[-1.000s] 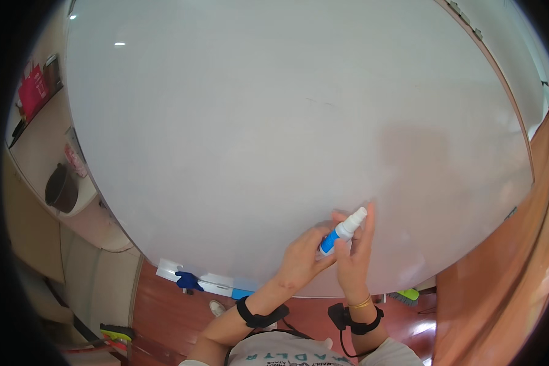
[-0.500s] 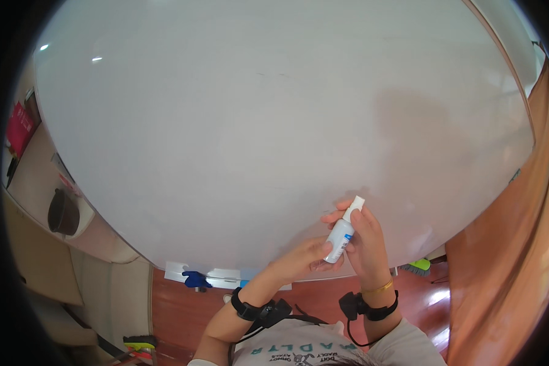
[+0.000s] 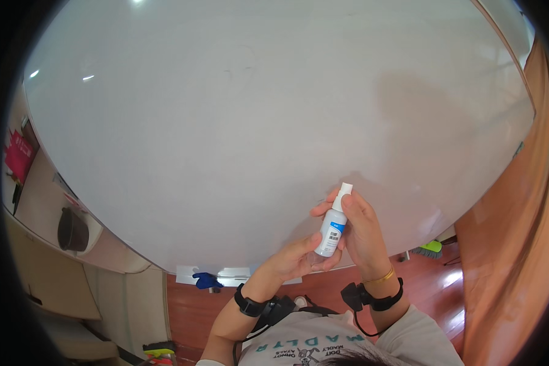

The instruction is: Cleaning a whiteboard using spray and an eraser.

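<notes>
Pinching a white bottle (image 3: 330,239): left fingers (image 3: 331,262) at its base, right fingers (image 3: 319,210) around its cap (image 3: 346,188).

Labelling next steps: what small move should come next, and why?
Probably have the right hand close more firmly around the white top while the left hand steadies the bottle: the right thumb lies against that top, and the left hand holds the bottle's lower end.

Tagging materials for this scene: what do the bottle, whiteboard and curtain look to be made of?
Bottle: likely plastic, smooth, judging by its even whitish walls; could be something else.
Whiteboard: glossy coated surface, given the bright light reflections; core can't be told.
Curtain: probably cloth, brown, from its soft hanging folds.
</notes>
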